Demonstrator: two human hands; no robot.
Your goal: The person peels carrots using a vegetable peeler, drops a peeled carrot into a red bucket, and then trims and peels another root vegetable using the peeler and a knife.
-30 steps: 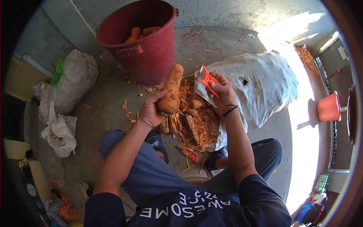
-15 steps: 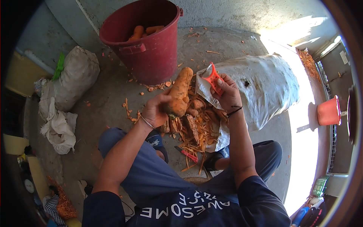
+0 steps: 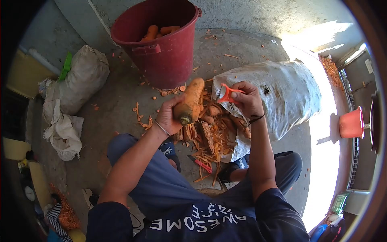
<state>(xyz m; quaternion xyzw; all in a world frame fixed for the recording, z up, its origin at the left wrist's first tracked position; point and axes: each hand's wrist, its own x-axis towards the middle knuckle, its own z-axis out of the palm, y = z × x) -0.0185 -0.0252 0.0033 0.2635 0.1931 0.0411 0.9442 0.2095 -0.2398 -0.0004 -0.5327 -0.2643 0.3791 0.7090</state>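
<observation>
My left hand [image 3: 169, 115] is closed around a thick unpeeled carrot [image 3: 190, 101], its stem end turned toward me and its tip pointing away. In my right hand [image 3: 248, 99] is a red peeler [image 3: 229, 93], its metal blade end facing the carrot but apart from it. Below the carrot, a heap of orange peelings [image 3: 215, 141] and several unpeeled carrots [image 3: 206, 136] lie at the mouth of a big white sack [image 3: 274, 94]. A red-handled knife [image 3: 200, 164] rests on the floor between my feet.
A dark red bucket [image 3: 161, 60] holding peeled carrots stands ahead. Filled sacks [image 3: 82, 80] lean at the left, with a crumpled white sack [image 3: 64, 135] in front. An orange-red bucket [image 3: 351, 123] is at the far right. Carrot scraps dot the concrete floor [image 3: 100, 149].
The carrot has been turned in my left hand, so its stem end now shows more. The peeler has tilted from steep to nearly level in my right hand. The view has shifted slightly.
</observation>
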